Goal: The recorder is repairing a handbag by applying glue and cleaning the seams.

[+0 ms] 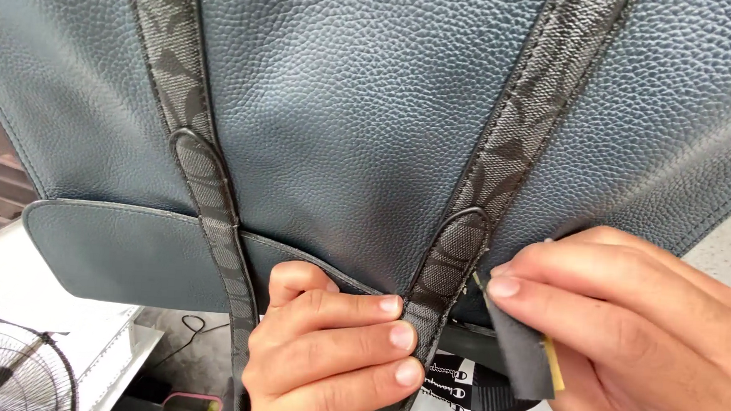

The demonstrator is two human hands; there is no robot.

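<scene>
A dark blue pebbled leather bag (362, 105) fills most of the view, with two grey patterned straps running down its face. My left hand (329, 349) pinches the lower end of the right strap (454, 260) between thumb and fingers, near the bag's bottom edge. My right hand (634, 328) holds a small dark grey pad with a yellow edge (528, 356) against the strap's side, by the stitched tab. The left strap (208, 189) hangs untouched.
A dark blue leather flap (121, 255) sticks out at the lower left. Below it stand a white surface and a grey fan guard (7, 370). A cable lies on the floor. A black-and-white printed bag (464, 394) shows under my hands.
</scene>
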